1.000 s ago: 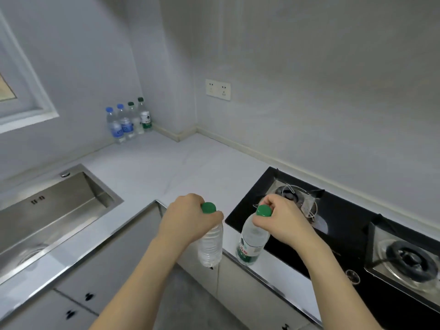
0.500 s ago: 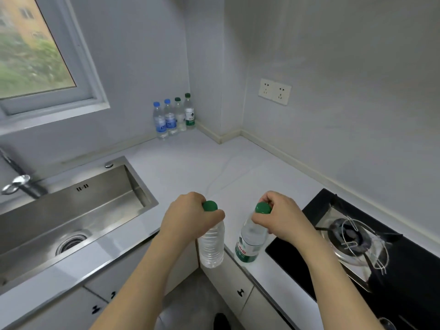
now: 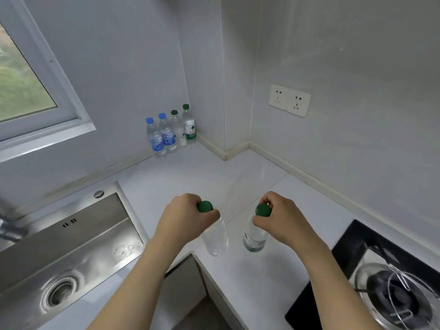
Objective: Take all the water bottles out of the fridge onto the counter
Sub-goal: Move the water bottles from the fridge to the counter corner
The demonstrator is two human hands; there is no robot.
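Observation:
My left hand grips the neck of a clear green-capped water bottle with no label showing. My right hand holds a second green-capped water bottle with a green and white label by its neck. Both bottles hang upright over the white counter near its inner front corner; whether their bases touch it I cannot tell. Several more water bottles stand in a row against the far wall: two blue-capped ones and two green-capped ones. The fridge is out of view.
A steel sink with a drain lies at the left, its tap at the frame edge. A black gas hob with a burner is at the lower right. A double wall socket is on the right wall, a window at upper left.
The view has swung left and toward the corner. Both hands have carried their bottles from beside the hob forward over the counter.

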